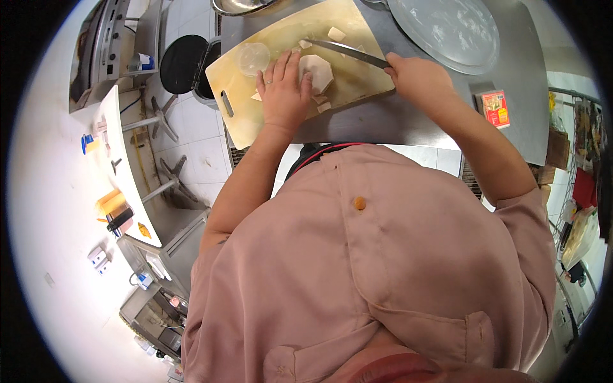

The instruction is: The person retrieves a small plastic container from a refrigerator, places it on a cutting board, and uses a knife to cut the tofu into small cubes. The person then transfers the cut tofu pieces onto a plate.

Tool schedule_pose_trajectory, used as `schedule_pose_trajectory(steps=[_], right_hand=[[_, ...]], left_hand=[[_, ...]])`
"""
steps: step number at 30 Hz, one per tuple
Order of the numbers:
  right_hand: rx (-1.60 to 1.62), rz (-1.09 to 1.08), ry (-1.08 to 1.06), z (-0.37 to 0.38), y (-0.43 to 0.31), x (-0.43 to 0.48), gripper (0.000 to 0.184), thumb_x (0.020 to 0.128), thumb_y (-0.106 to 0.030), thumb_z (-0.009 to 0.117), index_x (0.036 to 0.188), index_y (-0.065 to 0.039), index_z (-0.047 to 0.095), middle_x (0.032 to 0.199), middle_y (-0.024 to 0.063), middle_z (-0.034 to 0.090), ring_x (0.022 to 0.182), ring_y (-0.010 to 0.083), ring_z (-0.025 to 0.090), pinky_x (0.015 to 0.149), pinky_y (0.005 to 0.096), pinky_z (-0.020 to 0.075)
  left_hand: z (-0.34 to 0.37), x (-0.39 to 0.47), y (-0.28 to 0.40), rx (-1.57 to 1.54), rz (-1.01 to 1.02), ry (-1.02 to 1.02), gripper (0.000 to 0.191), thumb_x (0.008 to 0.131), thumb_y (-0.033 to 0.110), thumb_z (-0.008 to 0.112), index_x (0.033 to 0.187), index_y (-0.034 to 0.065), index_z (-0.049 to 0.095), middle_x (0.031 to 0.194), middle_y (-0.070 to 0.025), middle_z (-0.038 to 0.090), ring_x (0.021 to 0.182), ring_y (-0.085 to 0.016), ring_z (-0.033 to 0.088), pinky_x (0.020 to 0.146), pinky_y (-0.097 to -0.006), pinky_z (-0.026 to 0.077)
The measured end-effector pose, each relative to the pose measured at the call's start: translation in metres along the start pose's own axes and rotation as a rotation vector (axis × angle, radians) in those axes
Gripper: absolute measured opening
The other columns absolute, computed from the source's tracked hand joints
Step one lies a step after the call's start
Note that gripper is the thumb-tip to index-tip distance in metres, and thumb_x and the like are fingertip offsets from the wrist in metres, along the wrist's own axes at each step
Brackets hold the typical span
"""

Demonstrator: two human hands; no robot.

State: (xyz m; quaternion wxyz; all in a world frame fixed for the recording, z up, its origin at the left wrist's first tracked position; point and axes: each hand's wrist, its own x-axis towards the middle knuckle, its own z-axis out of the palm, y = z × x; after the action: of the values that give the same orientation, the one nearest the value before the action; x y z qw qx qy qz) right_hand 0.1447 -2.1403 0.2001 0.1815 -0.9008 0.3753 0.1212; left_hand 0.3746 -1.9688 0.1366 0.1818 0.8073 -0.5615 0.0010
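Observation:
My right hand (414, 79) grips a long-bladed knife (349, 51) by its handle, the blade pointing left across a yellowed plastic cutting board (268, 28). Under the blade is a small pale cut piece (305, 43). My left hand (287, 91) lies on the board with its thumb on a pale, many-sided slab of food (317, 72), perhaps a stack of dough wrappers. Left of the fingertips sits a round clear plastic disc or lid (254, 59). Corner scraps (336, 33) lie around the slab, some near my left wrist.
The board rests on a stainless steel table (431, 119). A large round metal tray or lid (450, 33) is at the upper right, above a red printed packet (495, 109). A metal bowl (242, 5) stands beyond the board. An open bin with a black lid (181, 64) is left of the table.

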Motion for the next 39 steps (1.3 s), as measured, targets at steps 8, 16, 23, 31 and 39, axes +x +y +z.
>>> schedule_pose_trajectory(steps=[8, 16, 23, 31, 39], right_hand=[[0.037, -0.032, -0.003, -0.003, -0.015, -0.010, 0.026, 0.106, -0.030, 0.047, 0.115, -0.009, 0.061, 0.094, 0.0163, 0.073, 0.090, 0.0394, 0.069, 0.075, 0.0540, 0.0521], [0.010, -0.065, 0.015, -0.003, -0.022, -0.011, 0.026, 0.105, -0.028, 0.047, 0.114, -0.009, 0.063, 0.094, 0.0169, 0.073, 0.090, 0.0387, 0.070, 0.075, 0.0526, 0.0535], [-0.017, -0.079, 0.012, -0.008, -0.022, -0.009, 0.026, 0.106, -0.028, 0.047, 0.113, -0.009, 0.063, 0.093, 0.0167, 0.073, 0.089, 0.0389, 0.070, 0.075, 0.0522, 0.0535], [-0.034, -0.079, 0.003, -0.010, -0.026, -0.010, 0.025, 0.106, -0.029, 0.047, 0.111, -0.009, 0.061, 0.092, 0.0161, 0.073, 0.088, 0.0384, 0.070, 0.074, 0.0527, 0.0526], [-0.006, -0.090, -0.024, -0.003, -0.026, -0.008, 0.025, 0.106, -0.028, 0.048, 0.112, -0.008, 0.061, 0.096, 0.0177, 0.073, 0.092, 0.0396, 0.069, 0.077, 0.0531, 0.0525]], left_hand=[[-0.003, -0.005, 0.005, -0.071, 0.159, -0.083, 0.048, 0.094, 0.027, 0.068, 0.139, 0.0112, 0.059, 0.146, -0.0164, 0.054, 0.130, -0.039, 0.052, 0.110, -0.0467, 0.042], [-0.003, -0.006, 0.005, -0.061, 0.163, -0.084, 0.049, 0.095, 0.033, 0.067, 0.139, 0.0126, 0.059, 0.145, -0.0159, 0.054, 0.129, -0.039, 0.053, 0.108, -0.0472, 0.045], [-0.002, -0.007, 0.006, -0.061, 0.159, -0.065, 0.049, 0.095, 0.032, 0.068, 0.138, 0.0120, 0.059, 0.145, -0.0158, 0.055, 0.129, -0.039, 0.053, 0.108, -0.0468, 0.045], [0.000, -0.008, 0.005, -0.065, 0.148, -0.065, 0.049, 0.094, 0.032, 0.068, 0.138, 0.0126, 0.060, 0.145, -0.0158, 0.055, 0.130, -0.040, 0.052, 0.109, -0.0466, 0.045], [0.001, -0.008, 0.004, -0.085, 0.147, -0.054, 0.049, 0.093, 0.031, 0.069, 0.137, 0.0120, 0.061, 0.144, -0.0159, 0.055, 0.129, -0.040, 0.052, 0.108, -0.0468, 0.046]])
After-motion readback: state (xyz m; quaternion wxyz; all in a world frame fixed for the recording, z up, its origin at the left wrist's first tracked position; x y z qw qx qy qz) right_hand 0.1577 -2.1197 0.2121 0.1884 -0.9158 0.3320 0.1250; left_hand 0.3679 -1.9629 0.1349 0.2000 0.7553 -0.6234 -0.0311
